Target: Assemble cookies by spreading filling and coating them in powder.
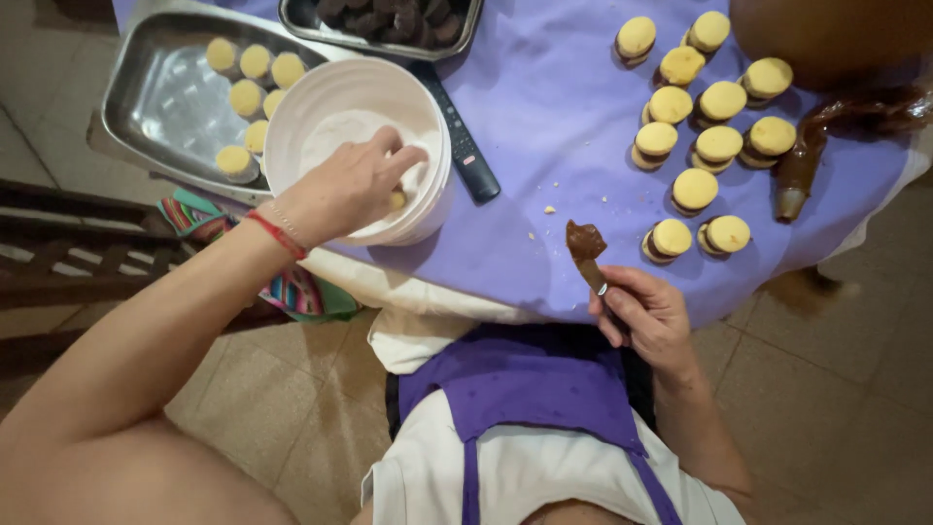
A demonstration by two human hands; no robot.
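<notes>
My left hand [345, 185] reaches into a white bowl [330, 102] of white powder and pinches a small yellow filled cookie [397, 200] near the bowl's front wall. A red cord circles that wrist. My right hand [643, 311] is closed around a knife [589, 255] whose blade is loaded with thick brown spread, held above the table's near edge. Several yellow sandwich cookies [695, 190] with brown filling lie on the purple cloth [544, 126] to the right.
A metal tray [160, 97] at the left holds several more yellow cookies. A black remote [462, 146] lies beside the bowl. A dark tray of brown pieces [389, 19] sits at the back. A piping bag of brown spread [807, 160] lies far right.
</notes>
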